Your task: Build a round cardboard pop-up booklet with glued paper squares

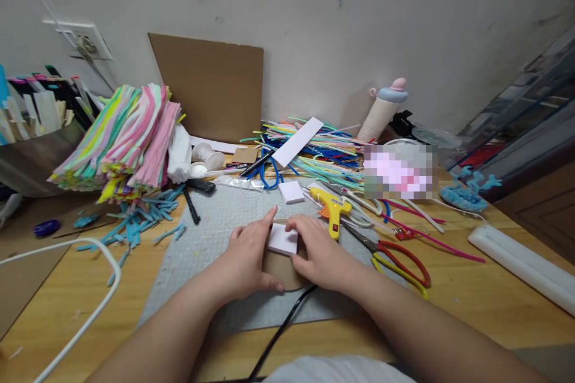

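A small white square block (284, 240) lies on a round-edged piece of brown cardboard (283, 269), in front of me on the grey cutting mat (197, 263). My left hand (249, 257) curves around the cardboard's left side, its thumb low on the edge and its fingers stretching past the block's left side. With thumb and fingertips, my right hand (318, 251) grips the block's right side. Just beyond my right hand lies a yellow glue gun (333, 209). A second white square block (291, 191) rests on the mat behind the first.
Scissors with red and yellow handles (399, 263) lie on the right. Pipe cleaners (314, 149) are heaped at the back, with more bundles (130, 137) at left. A black cable (283, 326) runs toward me. A white power strip (521, 263) sits far right; cardboard (211, 84) leans on the wall.
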Motion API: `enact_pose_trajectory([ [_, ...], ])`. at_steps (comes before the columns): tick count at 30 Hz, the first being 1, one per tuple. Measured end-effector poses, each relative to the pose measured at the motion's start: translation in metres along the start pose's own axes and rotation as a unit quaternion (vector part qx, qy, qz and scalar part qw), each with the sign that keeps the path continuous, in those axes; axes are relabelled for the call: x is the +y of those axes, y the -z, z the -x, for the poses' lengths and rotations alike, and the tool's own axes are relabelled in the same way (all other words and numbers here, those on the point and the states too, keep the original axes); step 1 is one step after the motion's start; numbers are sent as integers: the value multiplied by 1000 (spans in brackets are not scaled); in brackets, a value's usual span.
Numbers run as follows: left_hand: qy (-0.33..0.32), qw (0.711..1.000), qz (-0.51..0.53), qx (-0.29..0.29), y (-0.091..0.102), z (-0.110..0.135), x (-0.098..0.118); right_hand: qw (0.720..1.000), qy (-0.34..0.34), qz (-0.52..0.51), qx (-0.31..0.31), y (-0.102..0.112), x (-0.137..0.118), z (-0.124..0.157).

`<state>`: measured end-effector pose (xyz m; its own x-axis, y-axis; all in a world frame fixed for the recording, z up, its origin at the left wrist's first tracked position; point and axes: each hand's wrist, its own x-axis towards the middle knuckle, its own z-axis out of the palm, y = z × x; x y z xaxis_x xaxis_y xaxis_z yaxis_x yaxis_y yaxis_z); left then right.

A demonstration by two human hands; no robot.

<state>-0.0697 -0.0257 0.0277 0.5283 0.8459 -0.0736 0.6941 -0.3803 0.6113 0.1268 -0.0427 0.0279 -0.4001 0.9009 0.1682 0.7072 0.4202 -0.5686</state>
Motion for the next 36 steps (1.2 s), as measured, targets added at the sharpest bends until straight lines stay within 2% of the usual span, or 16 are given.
enact_pose_trajectory([
  [3, 5, 1000, -13, 9, 0, 0, -3, 999, 16, -30, -28, 5, 6, 2],
  [8, 3, 1000, -14, 11, -1, -1, -5, 999, 39, 0, -21, -1, 8, 0],
  [12, 24, 999, 15, 42, 3, -2, 3, 997, 68, 29, -13, -4, 11, -1],
  [14, 44, 997, 29, 50, 6, -2, 8, 998, 51, 32, 23, -4, 11, 0],
  [16, 63, 996, 34, 50, 9, 0, 13, 998, 5, 23, 59, -4, 10, 3],
  [18, 70, 996, 34, 44, 12, 1, 17, 998, -32, 2, 61, -5, 7, 7],
  [21, 74, 996, 25, 48, 12, 3, 18, 999, -25, -33, 31, -4, 6, 9],
  [22, 75, 996, 14, 56, 11, 3, 17, 998, -17, -39, 39, -2, 7, 9],
  [24, 59, 995, -21, 80, 7, 2, 13, 995, -14, -38, 94, 7, 11, 7],
  [26, 13, 994, -52, 93, 2, 0, 9, 985, -50, -20, 165, 22, 18, 5],
  [28, -29, 995, -54, 79, -4, -2, 6, 974, -139, 11, 179, 39, 28, 5],
  [31, -16, 997, -35, 66, -11, -6, 5, 957, -265, 71, 92, 56, 41, 5],
  [33, 20, 996, -39, 83, -13, -8, 5, 948, -297, 107, 41, 59, 44, 4],
  [36, 43, 993, -55, 96, -13, -12, 6, 937, -316, 151, 16, 54, 42, 1],
])
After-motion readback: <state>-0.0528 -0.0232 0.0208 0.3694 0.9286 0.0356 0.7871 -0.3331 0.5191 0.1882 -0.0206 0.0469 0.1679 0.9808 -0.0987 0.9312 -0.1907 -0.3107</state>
